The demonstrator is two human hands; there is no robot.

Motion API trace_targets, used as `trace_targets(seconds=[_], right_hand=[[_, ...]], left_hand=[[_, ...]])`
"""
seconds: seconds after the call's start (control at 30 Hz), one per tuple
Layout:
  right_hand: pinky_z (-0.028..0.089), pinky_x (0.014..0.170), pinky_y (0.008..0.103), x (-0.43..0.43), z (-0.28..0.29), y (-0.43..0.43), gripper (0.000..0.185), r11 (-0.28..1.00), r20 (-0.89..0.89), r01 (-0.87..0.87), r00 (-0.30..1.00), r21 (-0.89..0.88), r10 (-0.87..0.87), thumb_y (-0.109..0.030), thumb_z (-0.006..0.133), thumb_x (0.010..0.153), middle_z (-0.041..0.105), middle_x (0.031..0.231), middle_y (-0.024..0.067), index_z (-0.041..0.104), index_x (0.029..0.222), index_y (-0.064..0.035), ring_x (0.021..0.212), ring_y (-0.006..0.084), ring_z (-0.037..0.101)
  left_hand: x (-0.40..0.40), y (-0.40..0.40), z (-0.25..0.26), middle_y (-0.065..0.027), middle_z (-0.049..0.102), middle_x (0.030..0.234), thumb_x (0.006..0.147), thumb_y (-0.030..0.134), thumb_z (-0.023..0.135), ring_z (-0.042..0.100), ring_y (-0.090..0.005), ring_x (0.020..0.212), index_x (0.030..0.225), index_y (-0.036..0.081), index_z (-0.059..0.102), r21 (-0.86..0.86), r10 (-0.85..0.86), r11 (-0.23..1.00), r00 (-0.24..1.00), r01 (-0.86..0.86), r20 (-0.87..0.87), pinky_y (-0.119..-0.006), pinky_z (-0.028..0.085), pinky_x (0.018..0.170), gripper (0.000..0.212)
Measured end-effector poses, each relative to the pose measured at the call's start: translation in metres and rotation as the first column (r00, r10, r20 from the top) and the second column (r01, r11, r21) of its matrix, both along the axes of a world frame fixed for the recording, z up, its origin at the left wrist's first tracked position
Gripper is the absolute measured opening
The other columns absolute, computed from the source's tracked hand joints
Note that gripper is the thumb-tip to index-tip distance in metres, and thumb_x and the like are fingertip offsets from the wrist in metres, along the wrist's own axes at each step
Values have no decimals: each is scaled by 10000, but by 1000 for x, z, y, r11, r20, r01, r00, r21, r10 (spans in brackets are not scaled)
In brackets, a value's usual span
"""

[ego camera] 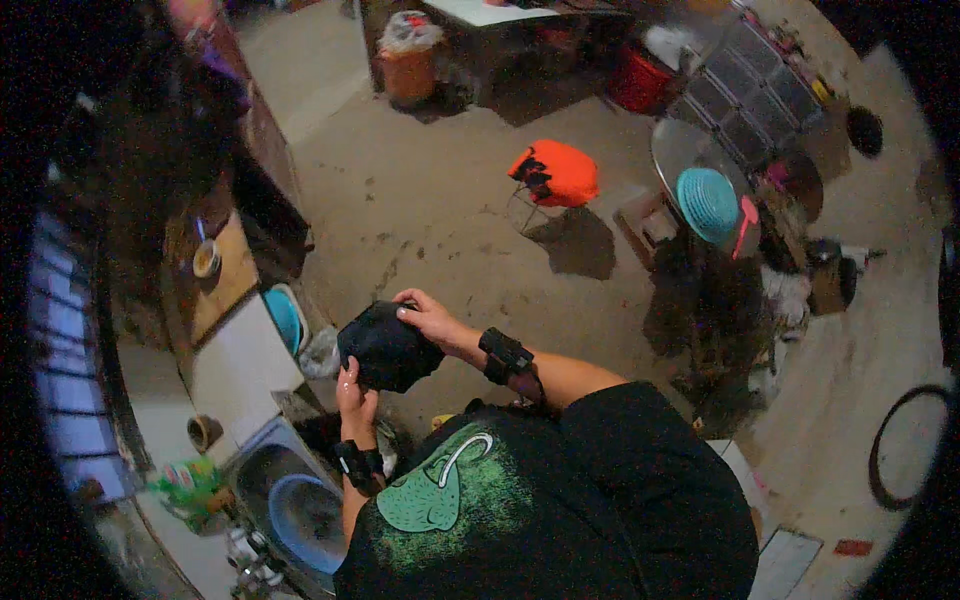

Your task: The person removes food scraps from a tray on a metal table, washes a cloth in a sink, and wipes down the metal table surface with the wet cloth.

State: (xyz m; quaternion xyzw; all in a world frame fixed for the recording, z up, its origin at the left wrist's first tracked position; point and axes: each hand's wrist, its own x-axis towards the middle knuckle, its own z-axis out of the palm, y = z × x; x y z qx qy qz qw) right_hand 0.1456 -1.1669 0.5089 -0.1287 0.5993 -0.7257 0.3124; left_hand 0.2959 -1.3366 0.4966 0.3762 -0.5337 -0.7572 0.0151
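A black, soft-looking piece of cloth or thin sheet (390, 349) is stretched between my two hands, in front of my body; what it is exactly I cannot tell. My left hand (355, 397) grips its lower left edge and looks wet. The fingers and thumb of my right hand (431, 319) pinch its upper right edge. Black bands with small devices are strapped round both wrists. A metal sink (251, 469) with a blue round basin (285, 517) in it lies below and left of my left hand.
A pale counter (244, 364) runs along the left, with a green plastic packet (186, 480) and a small pot (204, 433). Farther off stand a stool with an orange cover (566, 174), a round glass table holding a turquoise basket (706, 204), and an orange bin (409, 75).
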Motion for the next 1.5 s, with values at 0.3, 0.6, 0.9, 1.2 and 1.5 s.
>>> trace_targets(seconds=[0.3,0.6,0.9,1.2,1.5], right_hand=[[410,937,368,-60,2,90,374,845,-542,410,821,343,-178,-203,577,857,535,1166,152,523,1199,-62,1106,302,520],[507,697,244,-81,-21,86,556,782,592,156,745,-603,307,-541,600,843,655,954,61,617,1112,-55,789,114,624],[482,662,283,-75,47,51,467,947,410,294,886,-131,-218,-463,623,840,624,868,29,630,991,-21,736,136,579],[527,719,345,-57,0,147,387,967,595,226,795,-113,-116,-396,531,896,646,1000,63,602,1088,-69,834,212,629],[349,1021,544,-94,29,151,570,985,607,-158,790,76,80,-489,410,926,429,1367,125,440,1350,-110,1226,346,428]], left_hand=[[-121,72,90,-132,512,1252,976,265,469,525,-296,1115,1300,18,417,237,-126,963,992,127,-20,-449,439,945,411],[-171,121,64,-65,564,1187,971,326,474,552,-172,1034,1245,34,515,627,-102,695,911,352,-400,-338,434,934,402],[-156,132,92,-87,557,1206,942,235,501,553,-192,1075,1303,18,456,232,-131,941,899,245,-417,-340,449,922,424],[-116,206,40,-53,559,1214,889,182,613,540,-167,1071,1302,49,491,-144,-212,977,826,160,-523,-298,456,925,451],[13,149,5,-83,621,862,880,126,589,620,-171,683,1102,41,529,365,803,595,552,-716,-227,-307,540,577,245]])
